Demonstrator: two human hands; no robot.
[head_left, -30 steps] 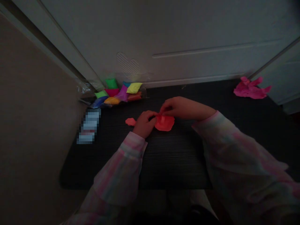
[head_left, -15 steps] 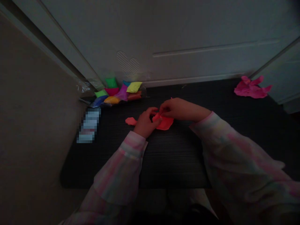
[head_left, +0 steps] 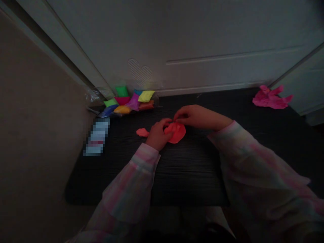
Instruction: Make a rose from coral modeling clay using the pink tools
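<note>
"Where's the piece you're working on?"

"Right in front of me: a flattened disc of coral-red modelling clay. It's soft-looking, with a ragged edge, and roughly round, so it has no real long axis."

"And your hands?"

"Both are narrow and both are on it. My left hand curls over the disc's left edge, and it's the nearer one. My right hand reaches in from the right, its fingertips pinching the far edge."

"What's around the disc?"

"A small scrap of the same clay lies just left of it. Farther off, beyond it to the left, there's a heap of glossy clay packets in bright colours — and well off to the right, a crumpled magenta sheet. Everything sits on the dark ribbed tabletop."
</note>
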